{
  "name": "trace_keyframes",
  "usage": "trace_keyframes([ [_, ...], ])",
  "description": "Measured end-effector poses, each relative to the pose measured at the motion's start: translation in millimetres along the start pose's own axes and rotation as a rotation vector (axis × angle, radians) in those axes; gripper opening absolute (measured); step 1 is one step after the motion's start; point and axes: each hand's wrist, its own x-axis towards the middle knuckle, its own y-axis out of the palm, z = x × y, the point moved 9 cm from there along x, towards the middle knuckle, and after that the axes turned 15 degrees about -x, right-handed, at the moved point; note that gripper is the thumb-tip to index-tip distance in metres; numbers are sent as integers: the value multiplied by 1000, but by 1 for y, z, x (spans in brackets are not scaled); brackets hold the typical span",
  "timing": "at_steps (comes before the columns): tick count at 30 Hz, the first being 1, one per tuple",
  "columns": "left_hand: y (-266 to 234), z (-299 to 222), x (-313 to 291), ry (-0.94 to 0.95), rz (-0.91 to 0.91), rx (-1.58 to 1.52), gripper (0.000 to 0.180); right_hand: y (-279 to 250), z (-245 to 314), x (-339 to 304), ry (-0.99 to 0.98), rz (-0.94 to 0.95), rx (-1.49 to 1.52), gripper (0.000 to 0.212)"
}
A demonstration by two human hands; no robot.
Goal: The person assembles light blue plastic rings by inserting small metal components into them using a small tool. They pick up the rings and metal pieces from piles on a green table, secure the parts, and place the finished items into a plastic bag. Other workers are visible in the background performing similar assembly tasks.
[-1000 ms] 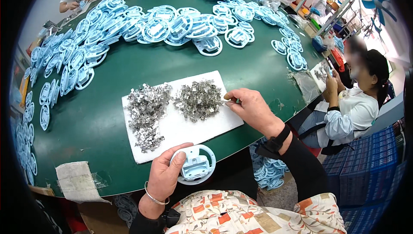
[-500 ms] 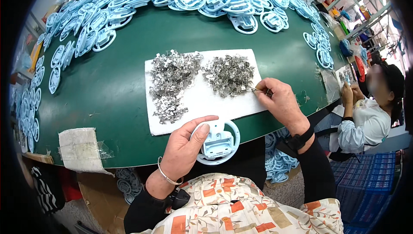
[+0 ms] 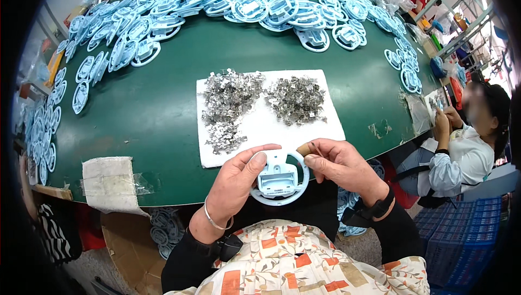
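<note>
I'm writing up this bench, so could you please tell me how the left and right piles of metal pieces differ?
The left pile is long and stretches toward the near edge of the white board, while the right pile is compact and roundish. The left pile also covers more of the board than the right pile. Both are loose heaps of small metal pieces on the same board.
</note>
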Motion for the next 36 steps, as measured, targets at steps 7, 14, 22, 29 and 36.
trace_keyframes([
  [7, 7, -7, -11, 114, -2, -188, 47, 25, -13, -7, 83, 76, 278, 22],
  [14, -9, 7, -32, 110, -104, -171, 37, 39, -24, -22, 134, 81, 242, 23],
  [22, -17, 3, -35, -40, -25, 218, 28, -2, 74, 33, -323, -251, -704, 11],
  [29, -18, -9, -26, -5, -47, 213, 26, -5, 95, 90, -467, -288, -934, 12],
  [36, -21, -5, -25, -67, -11, 155, 25, 14, 88, 111, -429, -325, -1082, 15],
])
